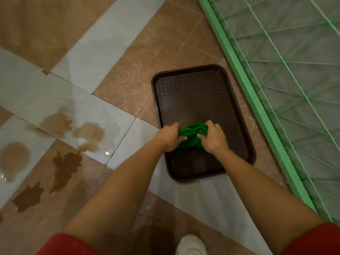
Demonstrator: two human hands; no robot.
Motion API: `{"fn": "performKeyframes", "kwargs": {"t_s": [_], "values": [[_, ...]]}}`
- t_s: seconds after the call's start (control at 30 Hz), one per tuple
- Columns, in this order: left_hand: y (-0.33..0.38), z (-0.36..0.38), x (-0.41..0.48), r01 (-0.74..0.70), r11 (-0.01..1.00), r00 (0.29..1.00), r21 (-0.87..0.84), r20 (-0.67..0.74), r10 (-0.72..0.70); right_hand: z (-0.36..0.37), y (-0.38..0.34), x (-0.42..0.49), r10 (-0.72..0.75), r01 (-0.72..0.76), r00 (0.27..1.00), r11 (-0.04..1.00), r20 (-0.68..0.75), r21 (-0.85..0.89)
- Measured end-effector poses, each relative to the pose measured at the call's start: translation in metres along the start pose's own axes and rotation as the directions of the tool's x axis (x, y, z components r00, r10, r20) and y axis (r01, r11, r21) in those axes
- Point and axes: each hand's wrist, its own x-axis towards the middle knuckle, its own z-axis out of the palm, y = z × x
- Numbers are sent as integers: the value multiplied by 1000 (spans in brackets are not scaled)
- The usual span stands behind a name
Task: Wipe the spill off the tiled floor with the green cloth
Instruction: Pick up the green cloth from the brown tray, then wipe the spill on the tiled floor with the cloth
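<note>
In the middle of the frame, a person bends over a dark brown tray [193, 92] that lies flat on the tiled floor [165, 43]. Both hands are over the near half of the tray. The left hand [170, 138] and the right hand [214, 138] hold the green cloth [192, 131] between them, one hand at each end. The fingers [210, 124] of each hand are curled tight around the cloth, so it is bunched into a thick roll. It looks like the person holds it this way to squeeze it, and the tray sits under it to catch any drips, but no drops can be seen. The cloth is well apart from the spill [88, 133], which lies at the left of the frame. The spill is a group of brown puddles, some on the pale tiles and some on the brown tiles, with clear wet patches around them. The puddles look whole, so most of the wiping seems not yet done. A green frame with netting [244, 80] runs down the right side, just beside the tray. A white shoe [191, 245] shows at the bottom edge.
</note>
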Motion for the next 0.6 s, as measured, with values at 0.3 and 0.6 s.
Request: {"fn": "performKeyframes", "kwargs": {"t_s": [0.3,0.6], "values": [[-46,-71,-61,116,992,982,-44,-146,-121,9,-83,-17,-237,233,970,970,50,71],[-111,-138,-137,177,984,959,-20,-220,-177,7,-189,-51,-432,422,892,901,129,102]]}}
